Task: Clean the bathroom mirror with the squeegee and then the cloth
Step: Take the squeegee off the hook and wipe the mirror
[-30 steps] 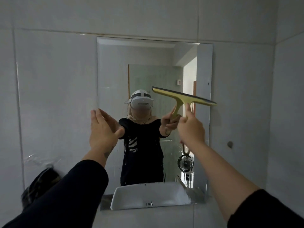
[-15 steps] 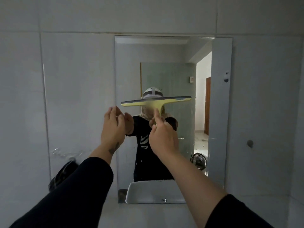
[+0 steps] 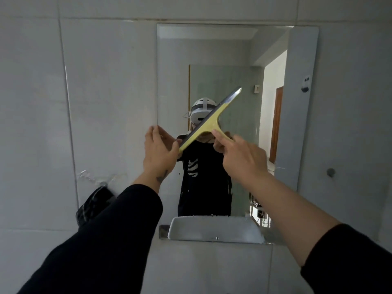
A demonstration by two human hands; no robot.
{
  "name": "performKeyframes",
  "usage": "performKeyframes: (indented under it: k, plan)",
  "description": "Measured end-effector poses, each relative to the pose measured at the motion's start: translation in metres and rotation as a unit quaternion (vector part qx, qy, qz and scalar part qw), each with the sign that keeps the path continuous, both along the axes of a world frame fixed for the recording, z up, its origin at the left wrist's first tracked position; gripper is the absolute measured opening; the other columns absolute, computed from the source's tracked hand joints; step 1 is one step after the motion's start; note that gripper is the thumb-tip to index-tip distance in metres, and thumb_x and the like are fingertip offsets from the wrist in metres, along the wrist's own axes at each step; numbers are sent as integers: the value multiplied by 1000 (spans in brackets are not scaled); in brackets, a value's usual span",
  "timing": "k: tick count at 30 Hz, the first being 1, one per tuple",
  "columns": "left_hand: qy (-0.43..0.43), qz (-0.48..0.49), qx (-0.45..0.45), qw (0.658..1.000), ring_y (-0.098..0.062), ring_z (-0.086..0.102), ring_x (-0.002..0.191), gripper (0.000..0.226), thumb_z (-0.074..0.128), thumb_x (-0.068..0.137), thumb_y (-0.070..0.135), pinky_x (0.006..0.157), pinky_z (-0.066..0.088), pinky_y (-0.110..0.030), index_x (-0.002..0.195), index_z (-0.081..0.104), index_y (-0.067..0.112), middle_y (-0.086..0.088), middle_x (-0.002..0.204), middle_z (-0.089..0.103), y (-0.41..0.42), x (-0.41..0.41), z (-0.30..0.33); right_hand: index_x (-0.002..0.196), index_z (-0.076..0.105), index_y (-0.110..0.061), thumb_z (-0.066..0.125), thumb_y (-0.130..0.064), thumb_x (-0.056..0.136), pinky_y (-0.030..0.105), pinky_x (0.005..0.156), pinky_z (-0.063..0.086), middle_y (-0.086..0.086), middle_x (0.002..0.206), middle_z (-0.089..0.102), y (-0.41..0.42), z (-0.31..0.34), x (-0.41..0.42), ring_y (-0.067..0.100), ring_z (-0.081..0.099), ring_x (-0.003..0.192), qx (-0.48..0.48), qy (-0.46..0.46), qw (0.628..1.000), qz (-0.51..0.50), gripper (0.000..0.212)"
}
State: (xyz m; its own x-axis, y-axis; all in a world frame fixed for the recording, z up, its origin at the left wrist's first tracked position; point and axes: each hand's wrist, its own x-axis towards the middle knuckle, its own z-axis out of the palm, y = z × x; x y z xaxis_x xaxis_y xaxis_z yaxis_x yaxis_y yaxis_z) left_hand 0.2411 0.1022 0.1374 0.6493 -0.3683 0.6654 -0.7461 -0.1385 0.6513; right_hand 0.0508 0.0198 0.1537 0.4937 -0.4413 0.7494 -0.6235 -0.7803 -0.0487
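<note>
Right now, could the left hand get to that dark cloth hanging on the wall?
Probably yes. The left hand is at the squeegee blade's lower end, and the dark cloth hangs below-left by its sleeve, with nothing visible between.

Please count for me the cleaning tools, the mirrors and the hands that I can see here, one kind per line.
Yellow plastic squeegee: 1
Dark checked cloth: 1
Rectangular wall mirror: 1
Bare hands, left hand and right hand: 2
Total: 5

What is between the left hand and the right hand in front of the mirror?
The head view shows the yellow squeegee spanning between them: the right hand grips its handle, and the left hand touches the blade's lower end.
</note>
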Motion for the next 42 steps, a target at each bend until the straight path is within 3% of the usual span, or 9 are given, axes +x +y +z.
performKeyframes:
  k: [9,16,22,27,31,34,39,40,42]
  plan:
    - [4,19,-11,1000,-23,11,145,96,63,83,41,112,30,-48,151,1,14,-1,158,3,-14,-8,-28,141,15,-57,37,-15,96,30,58,34,-1,89,42,-26,-8,-54,19,43,66,60,-27,997,-48,65]
    - [-9,24,-20,999,-21,13,144,102,67,79,44,110,32,-45,151,-1,17,2,157,3,-16,-4,-34,141,16,-57,35,-23,99,31,62,35,0,91,44,-44,-25,-80,22,45,75,147,-91,983,-66,57]
    - [-18,12,-31,999,-23,24,139,96,65,78,45,108,36,-45,150,7,18,-1,153,11,-14,-3,-34,147,16,-45,31,-20,100,31,61,37,3,97,55,-35,-52,-71,21,47,74,238,-166,957,-29,55]
    - [-8,-21,-36,999,-23,31,135,94,57,73,57,107,38,-46,146,15,15,-1,149,18,-11,1,-34,148,16,-43,33,-19,100,23,46,26,-8,68,43,-15,-72,-38,10,42,57,305,-250,919,20,56]
    - [-16,-46,-26,998,-22,32,133,92,57,78,55,108,38,-44,148,13,13,-1,148,19,-4,1,-34,148,11,-43,34,-20,100,23,55,37,-1,88,56,4,-84,-8,15,50,72,317,-257,911,58,58]
    - [-18,-57,-21,998,-19,36,130,88,58,84,48,109,36,-37,149,14,10,-2,147,21,0,1,-33,149,10,-43,34,-21,99,30,64,43,3,101,58,20,-93,12,15,51,77,293,-220,928,70,59]
    - [-19,-72,-42,996,3,49,101,53,57,86,33,95,45,-17,131,45,10,-1,133,32,3,2,-31,150,10,-40,33,-18,99,29,62,39,3,112,57,38,-100,31,16,49,75,250,-160,951,83,59]
    - [-16,-76,-45,996,4,50,101,55,57,85,36,93,47,-16,131,45,9,-1,134,31,3,4,-31,150,10,-39,35,-18,99,28,60,37,4,111,57,40,-100,33,17,50,74,242,-144,956,83,60]
    - [-16,-67,-39,997,-8,51,115,68,55,83,44,99,47,-29,138,39,9,1,140,28,2,6,-33,150,11,-38,39,-16,97,30,59,38,9,112,56,44,-103,38,24,56,79,217,-91,968,85,64]
